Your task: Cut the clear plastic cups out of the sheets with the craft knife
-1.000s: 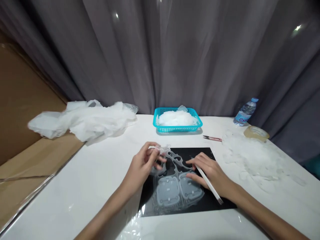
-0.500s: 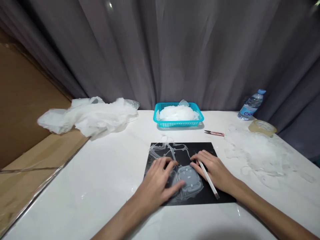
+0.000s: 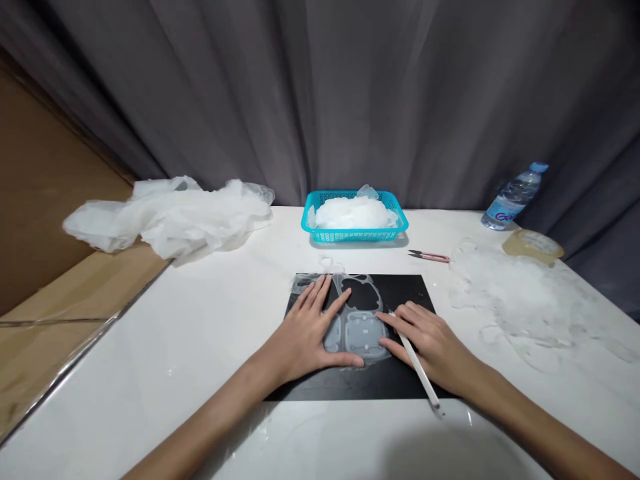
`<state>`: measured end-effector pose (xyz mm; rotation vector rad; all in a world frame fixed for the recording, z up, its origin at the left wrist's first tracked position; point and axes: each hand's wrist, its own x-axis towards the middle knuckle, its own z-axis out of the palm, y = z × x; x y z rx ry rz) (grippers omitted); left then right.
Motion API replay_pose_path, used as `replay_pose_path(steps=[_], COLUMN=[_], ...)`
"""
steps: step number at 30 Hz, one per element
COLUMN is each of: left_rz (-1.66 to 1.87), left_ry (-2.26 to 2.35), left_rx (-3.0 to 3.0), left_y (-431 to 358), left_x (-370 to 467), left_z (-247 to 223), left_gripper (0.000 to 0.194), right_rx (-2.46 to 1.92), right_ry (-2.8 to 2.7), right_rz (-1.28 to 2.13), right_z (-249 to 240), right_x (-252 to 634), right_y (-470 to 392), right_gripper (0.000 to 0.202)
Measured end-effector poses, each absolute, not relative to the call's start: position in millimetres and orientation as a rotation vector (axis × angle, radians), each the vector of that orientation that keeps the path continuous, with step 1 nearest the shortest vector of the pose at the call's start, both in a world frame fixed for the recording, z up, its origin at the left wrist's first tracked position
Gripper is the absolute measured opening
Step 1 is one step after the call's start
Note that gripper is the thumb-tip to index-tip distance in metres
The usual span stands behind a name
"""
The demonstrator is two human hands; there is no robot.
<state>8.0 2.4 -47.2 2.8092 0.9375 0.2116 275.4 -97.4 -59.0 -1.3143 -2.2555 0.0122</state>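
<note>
A thin translucent moulded sheet [image 3: 367,333], with rounded panels and cut-out openings, lies on a black mat [image 3: 330,387]. My left hand [image 3: 313,330] is spread over the sheet's left side, fingers stretched away from me and thumb along the near edge. My right hand [image 3: 423,337] holds a slim white pen-like stick [image 3: 419,370], which slants from the hand down toward the mat's near edge. Its index finger and thumb reach to the sheet's right edge. Part of the sheet is hidden under my left hand.
Behind the mat stands a turquoise basket [image 3: 355,235] of white translucent pieces. Thread snips [image 3: 429,256], a water bottle [image 3: 515,197], a tape roll [image 3: 533,245] and a translucent heap [image 3: 535,300] are at right. A white plastic pile [image 3: 175,217] and cardboard [image 3: 60,300] are at left.
The translucent sheet has shifted left and away from me on the mat. My left hand has moved left and flattened out on it. My right hand keeps the white stick.
</note>
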Motion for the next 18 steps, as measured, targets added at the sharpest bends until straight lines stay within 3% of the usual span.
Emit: replay_pose_path(steps=[5,8,12,18], left_rz=[0.351,0.453,0.414,0.298], left_ry=[0.967,0.952,0.703,0.599], left_rx=[2.853,2.810,2.695,2.540], left_y=[4,-7,-20,-18], left_x=[6,7,14,15], left_z=[-41,-32,-28,-33], left_gripper=[0.113,0.089,0.048,0.038], right_rx=[-1.275,-1.363,-1.356,-1.096], right_ry=[-2.179,-2.043,-1.916,-2.113], right_rz=[0.093,0.358,0.692,0.831], right_z=[-53,-46,-38,-30], right_x=[272,274,276,277], right_y=[-97,-100,-104,-104], right_gripper=[0.035,0.039,0.022,0.017])
